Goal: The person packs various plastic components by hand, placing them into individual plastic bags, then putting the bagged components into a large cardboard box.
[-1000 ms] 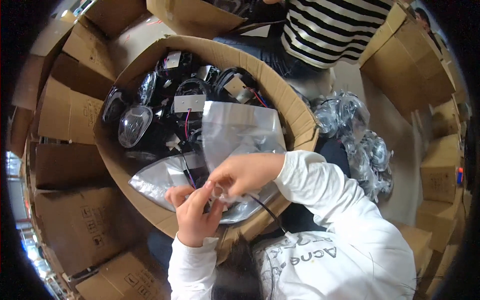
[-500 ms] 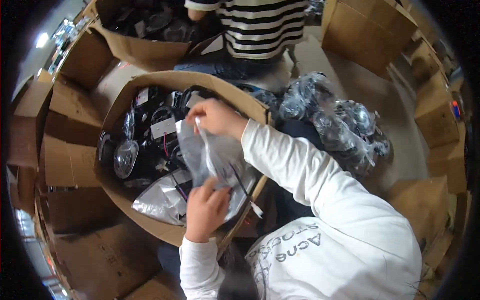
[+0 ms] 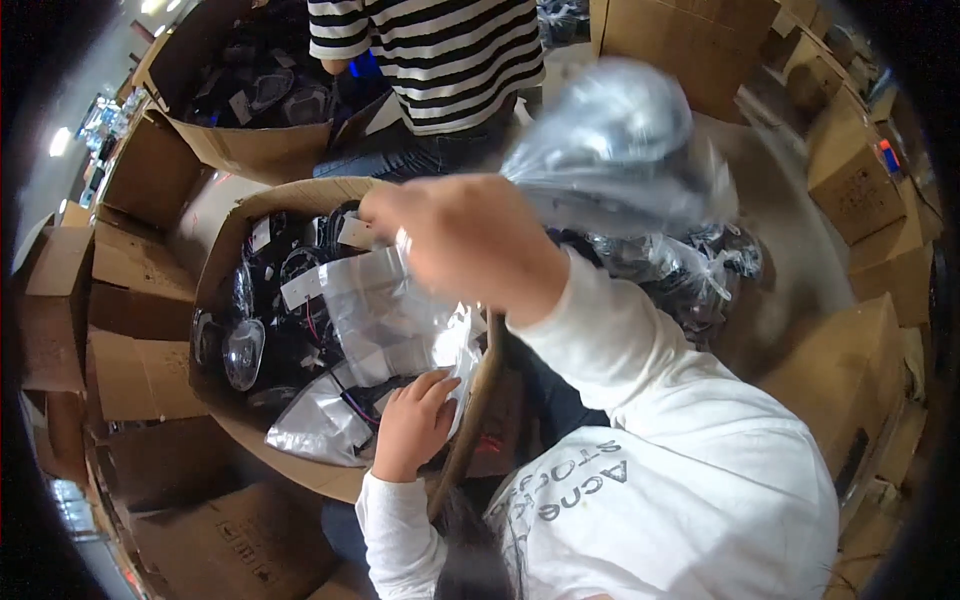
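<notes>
My left hand (image 3: 412, 428) rests at the near right side of a big cardboard box (image 3: 232, 440). Its fingers are stretched out over flat clear plastic bags (image 3: 375, 300) lying on the contents. Above the box's right edge is my right hand (image 3: 475, 240), smeared by motion. Beside it, a filled clear plastic bag (image 3: 615, 140) hangs blurred in the air; whether my fingers grip it is unclear. Black wired parts, white labels and a clear rounded plastic piece (image 3: 243, 355) fill the box.
A heap of bagged parts (image 3: 690, 270) lies on the floor to the right. Ahead, a person in a striped shirt (image 3: 455, 65) sits near another filled box (image 3: 240, 145). Stacked cartons (image 3: 145, 375) line the left, with more cartons (image 3: 840, 375) on the right.
My right hand has moved right and up from inside the box. A filled bag now swings through the air over the heap. My left hand stays nearly in place, with flat bags showing beside it.
</notes>
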### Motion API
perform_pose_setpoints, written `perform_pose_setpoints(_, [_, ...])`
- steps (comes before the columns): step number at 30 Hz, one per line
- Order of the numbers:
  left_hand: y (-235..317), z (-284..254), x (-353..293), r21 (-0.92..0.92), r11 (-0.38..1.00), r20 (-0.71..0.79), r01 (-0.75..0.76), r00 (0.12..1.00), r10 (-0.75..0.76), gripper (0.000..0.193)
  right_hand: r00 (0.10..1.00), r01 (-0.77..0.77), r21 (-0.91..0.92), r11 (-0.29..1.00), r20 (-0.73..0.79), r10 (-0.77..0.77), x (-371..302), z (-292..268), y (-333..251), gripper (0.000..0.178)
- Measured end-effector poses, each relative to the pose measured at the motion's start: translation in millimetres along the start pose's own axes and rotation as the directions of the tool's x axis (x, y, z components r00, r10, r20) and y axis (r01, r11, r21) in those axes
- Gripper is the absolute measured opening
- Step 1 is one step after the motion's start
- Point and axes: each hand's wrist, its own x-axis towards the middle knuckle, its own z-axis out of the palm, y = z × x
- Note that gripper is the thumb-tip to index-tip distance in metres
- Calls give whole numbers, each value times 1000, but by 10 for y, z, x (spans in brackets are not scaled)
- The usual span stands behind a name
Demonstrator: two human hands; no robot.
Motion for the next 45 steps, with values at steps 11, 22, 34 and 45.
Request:
perform_pose_setpoints(11, [-1077,80,-103,45,934,-350,354,881,-317,42,425,-456,-384,803,699,576,-524,1103,2298,33])
perform_pose_setpoints(22, [-1588,296,-73,-115,624,-251,773,585,-771,42,413,-552,-347,758,676,610,-435,1086,1907,39])
perform_pose_setpoints(34, [-1141,-336,-402,-66,553,-509,830,449,-735,40,624,-189,-9,982,771,127,66,722,275,32])
perform_pose_setpoints(45, [-1245,-1212,-988,-657,-71,-699,-750,642,-313,45,47,-223,153,963,988,-146,-138,2232,99,72])
